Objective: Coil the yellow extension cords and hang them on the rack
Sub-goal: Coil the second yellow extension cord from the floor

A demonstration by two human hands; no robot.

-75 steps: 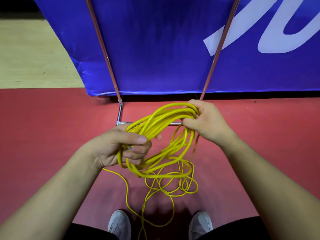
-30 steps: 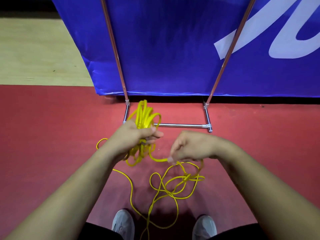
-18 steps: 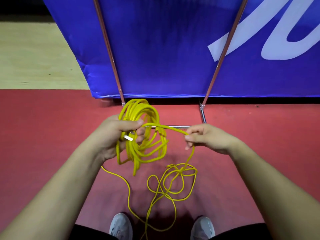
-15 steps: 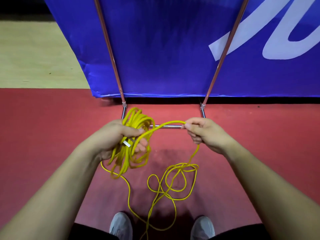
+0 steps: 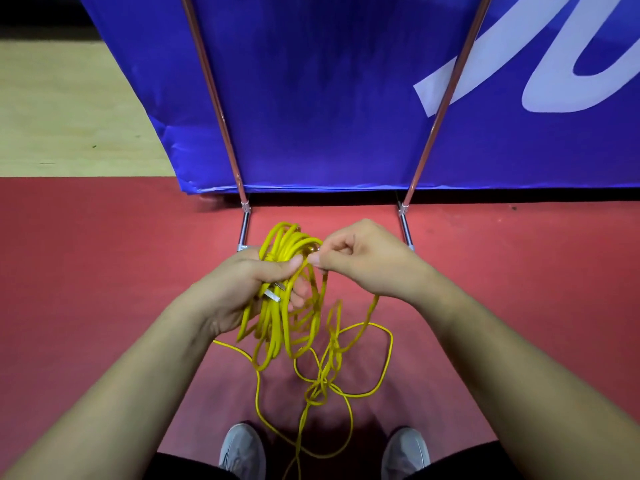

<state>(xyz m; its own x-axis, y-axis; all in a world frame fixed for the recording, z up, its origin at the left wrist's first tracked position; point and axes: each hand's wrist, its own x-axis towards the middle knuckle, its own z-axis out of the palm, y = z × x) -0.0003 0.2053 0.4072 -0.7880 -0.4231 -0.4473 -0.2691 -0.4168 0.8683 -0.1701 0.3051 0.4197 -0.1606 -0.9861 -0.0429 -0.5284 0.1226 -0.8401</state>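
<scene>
My left hand grips a bundle of yellow cord loops, thumb across the top, with metal plug prongs showing between the fingers. My right hand pinches a strand of the same cord right beside the left thumb, at the top of the coil. From there the loose cord hangs down in tangled loops to the red floor between my shoes. The rack's two copper-coloured uprights rise in front of me, joined to silver base tubes on the floor.
A blue banner with white lettering stands behind the rack's uprights. The red floor spreads left and right; a pale wooden floor lies at the far left. My grey shoes stand at the bottom edge.
My right hand moved left from an arm's spread and brought its strand up against the coil in my left hand. More cord has lifted off the floor.
</scene>
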